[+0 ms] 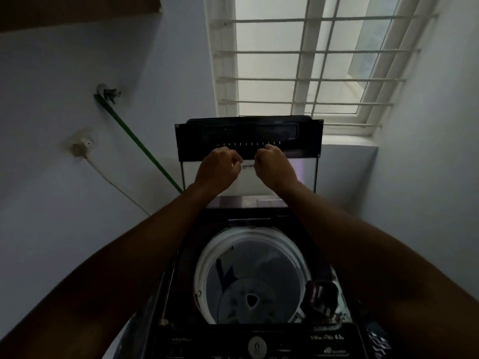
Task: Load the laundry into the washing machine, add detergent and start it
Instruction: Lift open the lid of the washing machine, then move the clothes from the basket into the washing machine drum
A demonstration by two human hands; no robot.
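A top-loading washing machine [171, 294] stands below me with its lid [305, 141] raised upright against the window sill. My left hand [219, 169] and my right hand [274, 168] are side by side on the lid's middle seam, fingers curled onto it. Below them the white drum rim [204, 257] is exposed, with the grey pulsator [248, 299] at the bottom. A dark strip of something lies at the drum's left side; I cannot tell what it is. No laundry pile or detergent container is in view.
A dark rounded object [321, 296] sits at the opening's front right corner. The control panel [256, 343] runs along the near edge. A green hose [140, 146] runs from a wall tap [107, 93] down behind the machine. A plugged socket [80, 146] is on the left wall; a barred window [298, 60] is behind.
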